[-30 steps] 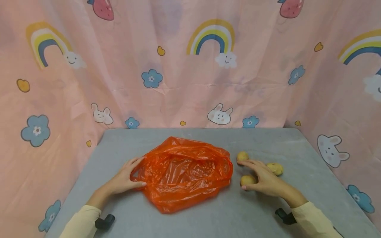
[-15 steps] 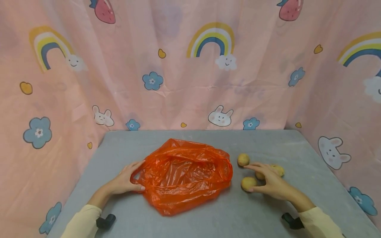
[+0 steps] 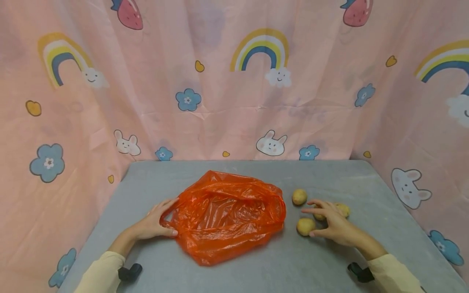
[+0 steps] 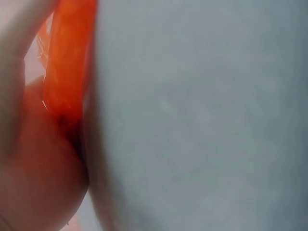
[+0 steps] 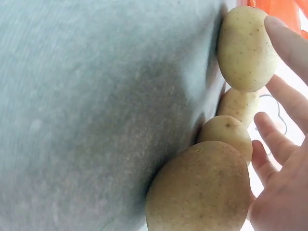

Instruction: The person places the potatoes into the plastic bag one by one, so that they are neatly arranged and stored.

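Note:
An orange-red plastic bag (image 3: 229,215) lies on the grey table with its mouth spread. My left hand (image 3: 155,219) rests at its left end, thumb and fingers apart, touching the edge beside the handle loop. In the left wrist view, an orange strip of the bag (image 4: 72,57) runs between parts of that hand. My right hand (image 3: 335,224) hovers among several potatoes, fingers spread, holding nothing. Its thumb is close to the near potato (image 3: 305,226); whether they touch I cannot tell. A far potato (image 3: 299,197) sits beyond the fingertips. Another potato (image 3: 342,209) is partly hidden behind the hand.
The grey table (image 3: 242,276) meets a pink patterned curtain (image 3: 220,122) at the back, with more curtain on both sides. Dark straps with mounts (image 3: 360,272) sit at both wrists. The potatoes stand close together, right of the bag.
My right hand has drawn back to the right, its fingers leaving the far potato and baring one behind. The head view has tilted slightly up. My left hand stays at the bag.

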{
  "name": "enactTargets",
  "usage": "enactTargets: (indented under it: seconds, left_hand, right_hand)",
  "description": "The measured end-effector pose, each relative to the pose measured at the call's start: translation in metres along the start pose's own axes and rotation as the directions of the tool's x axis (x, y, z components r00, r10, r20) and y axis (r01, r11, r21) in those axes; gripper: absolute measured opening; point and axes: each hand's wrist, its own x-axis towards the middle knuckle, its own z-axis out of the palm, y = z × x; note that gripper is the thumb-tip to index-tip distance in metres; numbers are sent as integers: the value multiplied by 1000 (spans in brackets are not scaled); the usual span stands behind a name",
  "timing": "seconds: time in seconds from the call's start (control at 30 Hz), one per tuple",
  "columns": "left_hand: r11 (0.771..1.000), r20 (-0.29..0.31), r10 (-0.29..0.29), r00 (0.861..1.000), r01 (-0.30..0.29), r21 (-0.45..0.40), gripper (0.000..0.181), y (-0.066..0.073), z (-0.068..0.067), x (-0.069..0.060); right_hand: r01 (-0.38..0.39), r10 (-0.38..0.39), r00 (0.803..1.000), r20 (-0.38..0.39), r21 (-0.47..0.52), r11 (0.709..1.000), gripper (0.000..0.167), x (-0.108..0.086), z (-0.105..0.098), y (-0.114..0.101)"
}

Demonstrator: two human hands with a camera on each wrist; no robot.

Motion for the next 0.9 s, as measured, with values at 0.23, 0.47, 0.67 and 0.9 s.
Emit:
enactTargets:
  seconds: [0.23,0.47,0.67,0.9]
  left_hand:
    - [1000,14,12,1000,-13,23,103,5,-4,3]
    - [997,10,25,1000,-26,78,102,10,-4,7]
    - [998,-4,17,1000,-16,65,102,7,-1,6]
    - [1000,6,-2,1000,1,28,102,2,-1,3]
  right_hand:
    - [-14,15,1000,5,-68,998,55,1,3,0]
    - [-13,15,1000,14,-115,993,55,1,5,-1]
    - [-2,1,1000,-3,-148,989,54,1,7,-4]
    - [-8,6,1000,-9,-156,988,51,2,8,-3]
